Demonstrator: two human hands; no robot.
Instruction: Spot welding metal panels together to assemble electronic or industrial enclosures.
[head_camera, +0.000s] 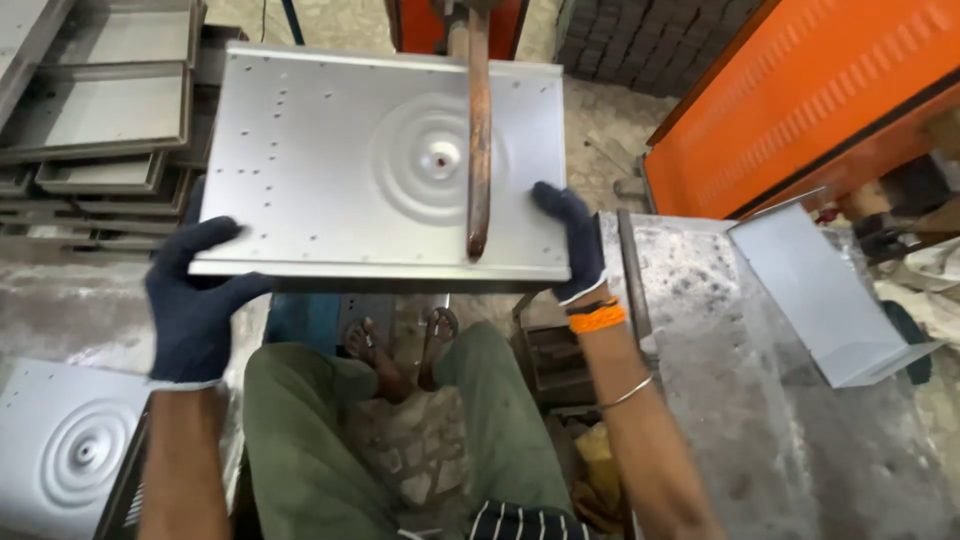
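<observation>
I hold a rectangular grey sheet-metal panel (330, 160) flat in front of me, with small holes and a round stamped ring pattern near its middle. My left hand (190, 290), in a dark glove, grips its near left corner. My right hand (572, 240), also gloved, grips the near right edge. A brown copper-coloured rod (479, 130) reaches down from an orange machine (420, 25) and ends just above the panel's near edge, beside the rings.
Stacked metal trays (100, 110) lie at the left. Another ringed panel (70, 450) rests at the lower left. A bent grey sheet (830, 300) leans on a metal table (720, 400) at the right, beside an orange cabinet (820, 90). My knees and sandalled feet are below.
</observation>
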